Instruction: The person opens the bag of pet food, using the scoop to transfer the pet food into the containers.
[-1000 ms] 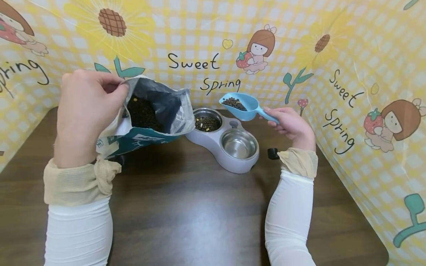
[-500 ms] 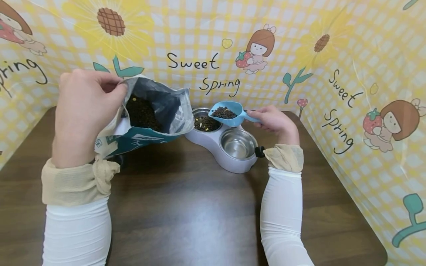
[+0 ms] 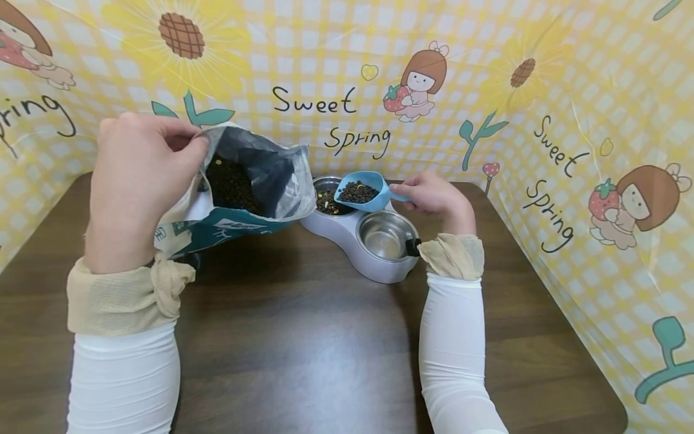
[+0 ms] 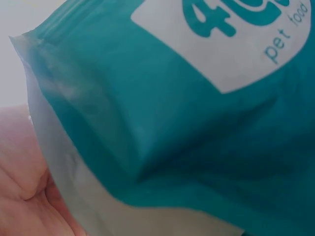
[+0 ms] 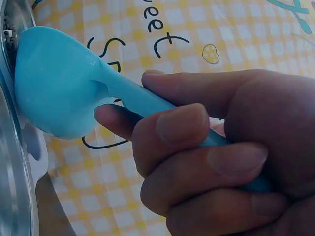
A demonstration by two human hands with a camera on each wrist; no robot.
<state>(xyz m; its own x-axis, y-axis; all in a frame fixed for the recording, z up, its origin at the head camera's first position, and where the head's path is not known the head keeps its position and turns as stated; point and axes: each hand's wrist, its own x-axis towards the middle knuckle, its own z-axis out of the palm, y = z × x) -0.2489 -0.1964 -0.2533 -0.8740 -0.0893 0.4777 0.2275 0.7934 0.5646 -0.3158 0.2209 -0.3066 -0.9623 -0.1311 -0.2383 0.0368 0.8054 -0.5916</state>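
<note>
- Blue scoop, heaped with dark kibble, is held by its handle in the right hand, fingers curled round it; it hovers over the rear bowl of the grey double feeder.
- Rear bowl holds dark kibble with a few pale bits; the front steel bowl, at 4 o'clock of it, shows bare metal.
- Pet food bag, at 9 o'clock of the feeder, is open, with dark kibble inside; the left hand pinches its rim.
- All sits on the brown counter.
</note>
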